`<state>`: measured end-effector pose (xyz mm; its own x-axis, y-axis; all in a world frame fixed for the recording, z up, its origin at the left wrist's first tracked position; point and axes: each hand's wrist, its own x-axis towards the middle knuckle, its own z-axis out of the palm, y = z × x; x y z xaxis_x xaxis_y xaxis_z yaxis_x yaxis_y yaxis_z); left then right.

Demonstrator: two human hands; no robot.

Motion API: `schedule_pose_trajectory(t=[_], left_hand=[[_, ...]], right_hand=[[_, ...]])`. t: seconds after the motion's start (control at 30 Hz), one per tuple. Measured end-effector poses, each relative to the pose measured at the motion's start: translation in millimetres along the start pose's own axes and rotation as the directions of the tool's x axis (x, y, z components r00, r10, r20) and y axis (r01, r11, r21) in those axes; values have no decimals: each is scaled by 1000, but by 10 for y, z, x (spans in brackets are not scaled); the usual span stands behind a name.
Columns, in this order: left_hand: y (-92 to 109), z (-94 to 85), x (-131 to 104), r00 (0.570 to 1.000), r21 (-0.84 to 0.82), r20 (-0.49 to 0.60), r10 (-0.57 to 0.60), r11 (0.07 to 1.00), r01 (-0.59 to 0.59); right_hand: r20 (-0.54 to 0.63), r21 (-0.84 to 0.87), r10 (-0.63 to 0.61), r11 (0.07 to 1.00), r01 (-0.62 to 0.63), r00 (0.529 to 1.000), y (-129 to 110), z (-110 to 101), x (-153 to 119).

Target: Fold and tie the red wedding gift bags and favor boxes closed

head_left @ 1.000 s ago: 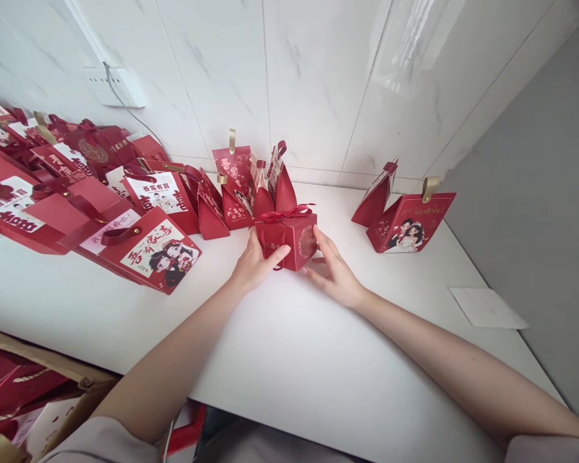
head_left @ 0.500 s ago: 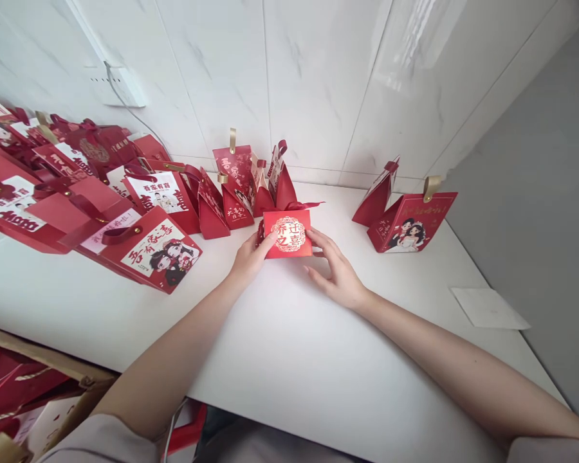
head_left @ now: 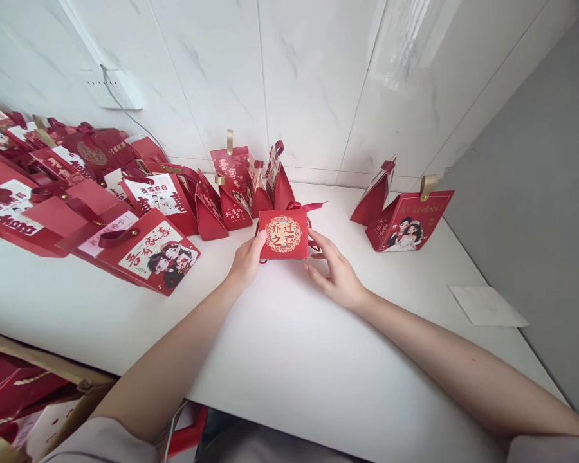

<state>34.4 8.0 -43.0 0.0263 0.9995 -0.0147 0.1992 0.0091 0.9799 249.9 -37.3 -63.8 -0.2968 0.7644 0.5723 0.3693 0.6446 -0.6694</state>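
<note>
The red box (head_left: 284, 235) is gripped at its left edge by the left hand (head_left: 246, 258); the right hand (head_left: 336, 273) is held loosely open beside its right edge — all before peaked boxes (head_left: 280, 186) ranged along the tabletop (head_left: 318, 379).

Clock centred on my view. White table (head_left: 313, 373) below me, marbled tile wall (head_left: 309, 83) at 12. Socket plate (head_left: 123, 93) at 10–11, grey cable (head_left: 128, 114) running off it down behind the pile of red gift boxes (head_left: 147, 254) at 9–10. Two more boxes (head_left: 410, 222) standing at 3, nearer one has a cartoon couple. White sheet (head_left: 485, 305) flat at 3–4, by the table edge. Open cardboard carton (head_left: 53, 360) at 8, red bags (head_left: 9, 395) inside.
</note>
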Motion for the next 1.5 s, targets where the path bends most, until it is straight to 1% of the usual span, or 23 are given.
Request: schedule_pose_trajectory(t=[0.1,0.2,0.33,0.43,0.53,0.63,0.73,0.8,0.9,1.0,1.1,1.3,1.5], left_hand=[[-18,11,20,1000,-54,-3,-11,999,10],[-3,33,32,997,-199,25,-66,978,70],[81,48,-2,978,-436,164,-131,880,191],[139,50,-43,956,-526,247,-157,807,269],[171,57,-77,940,-580,285,-188,746,326],[194,67,-106,924,-602,331,-194,710,365],[214,71,-129,911,-630,383,-151,679,377],[221,70,-135,906,-643,401,-136,662,384],[225,66,-133,898,-640,416,-143,655,401],[225,67,-129,890,-615,430,-150,674,410],[219,76,-127,893,-596,422,-159,693,405],[193,78,-115,900,-584,380,-213,700,412],[181,43,-86,924,-629,332,-189,686,367]], right_hand=[[-8,-7,-16,1000,16,1000,-14,-5,2],[-17,-39,-48,998,47,999,-45,-18,6],[-44,-162,-126,980,118,991,-84,-44,8],[-31,-241,-200,952,187,979,-82,-55,8],[-22,-287,-258,927,241,966,-60,-51,2],[6,-313,-292,908,280,956,-34,-44,-11],[47,-322,-302,898,301,952,-15,-41,-25],[53,-328,-302,895,302,952,-9,-41,-32],[35,-335,-309,892,302,950,-12,-40,-35],[24,-335,-307,894,297,951,-20,-38,-31],[27,-337,-293,898,285,956,-25,-36,-27],[14,-328,-271,908,260,963,-43,-42,-18],[6,-318,-251,917,239,968,-49,-53,-4]])
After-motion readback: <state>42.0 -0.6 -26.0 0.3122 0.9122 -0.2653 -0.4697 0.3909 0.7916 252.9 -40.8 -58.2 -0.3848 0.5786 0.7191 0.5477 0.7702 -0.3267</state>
